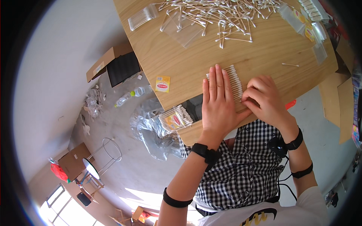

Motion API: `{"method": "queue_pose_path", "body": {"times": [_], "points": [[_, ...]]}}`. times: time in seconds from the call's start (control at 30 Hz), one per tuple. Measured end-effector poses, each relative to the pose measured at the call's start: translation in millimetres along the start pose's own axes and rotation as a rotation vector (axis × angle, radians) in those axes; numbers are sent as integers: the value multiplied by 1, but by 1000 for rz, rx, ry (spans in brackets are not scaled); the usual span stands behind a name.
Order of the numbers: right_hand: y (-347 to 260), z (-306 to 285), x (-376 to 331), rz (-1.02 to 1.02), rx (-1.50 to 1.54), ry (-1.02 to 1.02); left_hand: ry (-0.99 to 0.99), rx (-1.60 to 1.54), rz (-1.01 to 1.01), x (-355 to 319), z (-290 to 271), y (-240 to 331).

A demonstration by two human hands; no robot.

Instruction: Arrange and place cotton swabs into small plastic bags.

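Observation:
A row of cotton swabs (235, 81) lies side by side on the wooden table (181, 71), close to its near edge. My left hand (219, 103) rests flat over the left part of this row, fingers stretched out and covering several swabs. At the row's right side is my right hand (266, 98), with fingers curled and thumb and forefinger pinched near the swab ends. Whatever lies in that pinch, if anything, is hidden. Left of my left hand, a clear bag packed with swabs and a yellow card (175, 118) sits beside a dark grey patch (194, 107) at the table edge.
Loose swabs (222, 17) are heaped at the far side. A filled bag (143, 17) and a flat clear bag (181, 33) lie near them. More bags (310, 32) sit far right. One swab (290, 64) and a yellow card (163, 84) lie apart. Plastic sheeting (151, 132) covers floor at left.

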State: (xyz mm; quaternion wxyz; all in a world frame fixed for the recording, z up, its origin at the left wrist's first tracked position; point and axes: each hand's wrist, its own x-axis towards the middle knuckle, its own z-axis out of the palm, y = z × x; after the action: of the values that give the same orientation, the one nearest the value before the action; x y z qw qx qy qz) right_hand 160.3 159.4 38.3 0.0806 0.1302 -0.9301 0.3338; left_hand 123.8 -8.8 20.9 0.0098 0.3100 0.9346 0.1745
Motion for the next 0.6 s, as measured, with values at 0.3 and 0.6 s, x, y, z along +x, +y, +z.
{"method": "queue_pose_path", "body": {"times": [0.3,0.6], "points": [[-3,-78,-59,320,-285,-128,-21,-8,0,-2,-2,-3],[-1,-35,-35,287,185,123,-10,20,1,-2,3,-3]]}}
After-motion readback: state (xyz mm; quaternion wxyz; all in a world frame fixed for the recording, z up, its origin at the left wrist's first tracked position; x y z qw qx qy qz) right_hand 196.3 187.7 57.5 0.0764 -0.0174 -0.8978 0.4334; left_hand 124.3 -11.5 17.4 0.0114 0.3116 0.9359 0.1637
